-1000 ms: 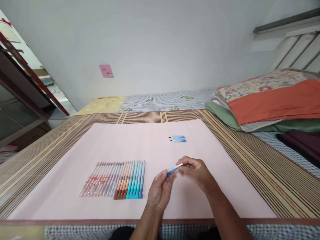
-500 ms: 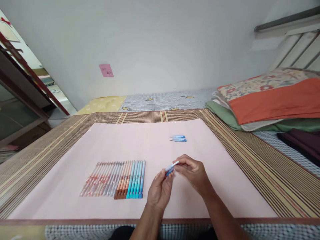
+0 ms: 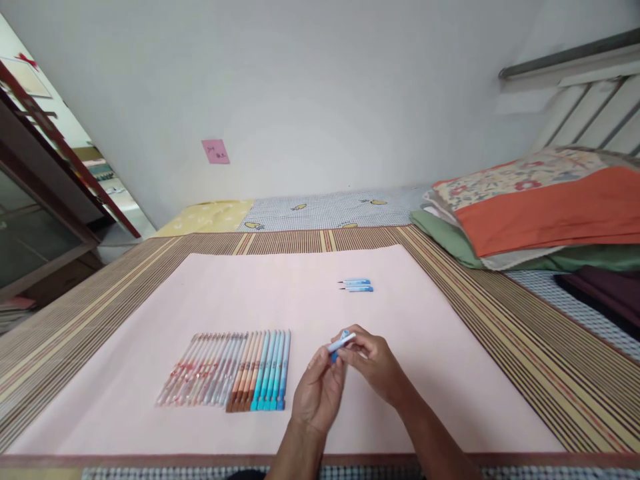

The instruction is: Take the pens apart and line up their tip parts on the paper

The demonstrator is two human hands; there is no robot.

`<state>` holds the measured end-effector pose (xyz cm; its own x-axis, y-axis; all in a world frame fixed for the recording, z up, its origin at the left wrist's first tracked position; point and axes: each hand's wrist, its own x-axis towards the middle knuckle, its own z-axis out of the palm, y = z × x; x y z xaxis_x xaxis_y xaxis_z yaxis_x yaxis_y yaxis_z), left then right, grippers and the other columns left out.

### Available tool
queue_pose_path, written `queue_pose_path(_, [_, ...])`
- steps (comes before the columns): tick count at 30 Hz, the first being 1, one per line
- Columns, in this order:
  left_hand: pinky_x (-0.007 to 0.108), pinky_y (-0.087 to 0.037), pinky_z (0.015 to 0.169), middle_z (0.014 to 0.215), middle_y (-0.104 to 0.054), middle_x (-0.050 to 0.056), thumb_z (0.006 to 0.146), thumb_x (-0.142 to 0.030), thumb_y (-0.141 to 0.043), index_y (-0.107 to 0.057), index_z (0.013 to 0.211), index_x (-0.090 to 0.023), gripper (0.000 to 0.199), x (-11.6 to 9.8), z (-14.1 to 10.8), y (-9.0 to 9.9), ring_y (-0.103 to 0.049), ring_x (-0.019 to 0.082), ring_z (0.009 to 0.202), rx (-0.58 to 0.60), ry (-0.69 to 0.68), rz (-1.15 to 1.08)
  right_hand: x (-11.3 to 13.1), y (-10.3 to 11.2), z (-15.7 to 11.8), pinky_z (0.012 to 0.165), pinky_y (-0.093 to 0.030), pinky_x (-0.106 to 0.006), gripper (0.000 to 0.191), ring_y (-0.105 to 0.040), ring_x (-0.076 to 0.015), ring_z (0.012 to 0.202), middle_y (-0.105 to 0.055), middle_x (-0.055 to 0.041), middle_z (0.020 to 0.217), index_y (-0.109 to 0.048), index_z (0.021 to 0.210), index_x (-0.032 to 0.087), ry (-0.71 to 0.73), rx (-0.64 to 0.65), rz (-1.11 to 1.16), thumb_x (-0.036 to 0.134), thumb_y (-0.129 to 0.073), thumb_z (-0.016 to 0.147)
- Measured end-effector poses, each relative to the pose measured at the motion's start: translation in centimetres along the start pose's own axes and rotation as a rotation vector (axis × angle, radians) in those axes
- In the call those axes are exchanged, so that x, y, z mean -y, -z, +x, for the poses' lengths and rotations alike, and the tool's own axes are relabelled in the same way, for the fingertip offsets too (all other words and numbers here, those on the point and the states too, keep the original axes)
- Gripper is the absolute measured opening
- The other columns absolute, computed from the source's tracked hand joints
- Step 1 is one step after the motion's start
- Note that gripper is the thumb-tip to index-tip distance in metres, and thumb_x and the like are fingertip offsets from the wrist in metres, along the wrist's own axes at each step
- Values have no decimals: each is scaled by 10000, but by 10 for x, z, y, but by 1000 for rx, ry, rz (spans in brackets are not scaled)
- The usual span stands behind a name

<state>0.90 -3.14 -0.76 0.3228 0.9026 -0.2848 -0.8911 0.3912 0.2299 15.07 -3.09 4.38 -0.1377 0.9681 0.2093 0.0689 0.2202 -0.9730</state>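
My left hand [image 3: 319,390] is closed, palm up, with a light blue and white pen [image 3: 340,344] between its thumb and fingers. A darker blue end shows below its thumb. My right hand [image 3: 371,360] pinches at the pen's upper right part, where a small blue piece shows by the fingertips; I cannot tell whether that piece is joined to the pen. Left of my hands lies a tight row of pens [image 3: 263,370], blue, turquoise and brown at the right, clear with red marks at the left. Beyond them lie a few short blue pen parts [image 3: 357,285] with dark tips.
A pale pink sheet [image 3: 240,293] covers the striped mat [image 3: 125,280]. Folded orange and floral bedding [image 3: 545,200] lies at the right, near dark folded cloth [image 3: 605,293]. A pink note [image 3: 215,151] is stuck on the wall behind.
My right fingers have shifted along the pen, and a small blue piece now shows above it. The view has tilted up slightly. The rows on the sheet look the same.
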Motion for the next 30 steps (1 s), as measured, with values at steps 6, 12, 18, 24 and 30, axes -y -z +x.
queue_pose_path(6, [386,-595,976,1122,-778,151,911,-174,-725,-753,896,-131,54,-3,-2,3,-727,279,1126,45,69,62,-2,9,-1,887,-523,-350,330,-670,-245,931,-732,-76,958,-741,969,200,-60,-175,79,513,-657,908])
queue_pose_path(12, [294,-631,833,984,-805,129,898,-117,-721,-758,875,-129,45,-10,-1,-2,-778,203,902,-65,-94,113,-7,22,-1,731,-537,-329,426,-639,-197,799,-688,-64,890,-716,1127,199,-99,-230,256,557,-671,900])
queue_pose_path(18, [227,-633,735,862,-800,121,849,-88,-756,-741,822,-114,40,-28,-2,-11,-769,166,774,-128,-246,177,-15,26,1,507,-359,-262,407,-452,-114,580,-637,-31,761,-769,1032,183,-132,-174,245,534,-755,826])
queue_pose_path(24, [229,-625,701,821,-798,126,735,-203,-890,-724,827,-110,212,-35,-6,-18,-760,169,718,-84,-292,313,-20,31,1,516,-328,-264,386,-411,-107,574,-646,-14,738,-791,1048,203,-146,-163,128,518,-749,829])
queue_pose_path(30, [215,-612,652,796,-797,114,669,-263,-939,-703,842,-118,327,-34,-7,-19,-751,159,670,-91,-306,403,-17,38,-1,548,-372,-276,357,-481,-141,628,-674,-30,766,-788,1068,208,-118,-157,48,492,-721,864])
